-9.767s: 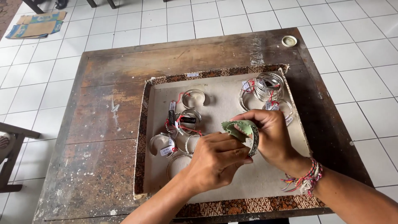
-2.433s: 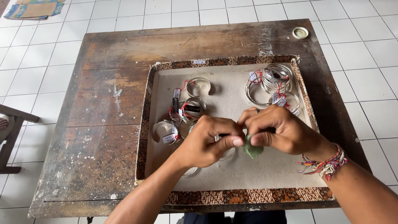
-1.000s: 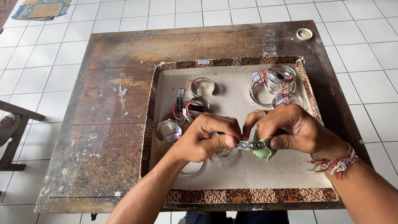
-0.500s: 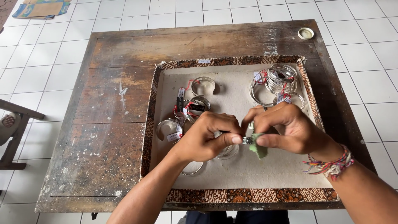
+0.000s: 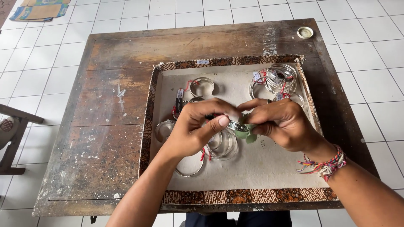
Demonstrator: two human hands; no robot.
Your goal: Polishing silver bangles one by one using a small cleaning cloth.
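Both hands barely moved — left hand still pinches the silver bangle, right hand keeps rubbing it with the green cloth.

A big, worn wooden table stands on a white tiled floor. On the table lies a flat tray with a brown patterned edge. At the far right of the tray sits a bunch of silver bangles tied with red string. One open silver cuff lies far left (all by itself). A small round lid rests on the table's far right corner. Flat cardboard lies on the floor, far left.
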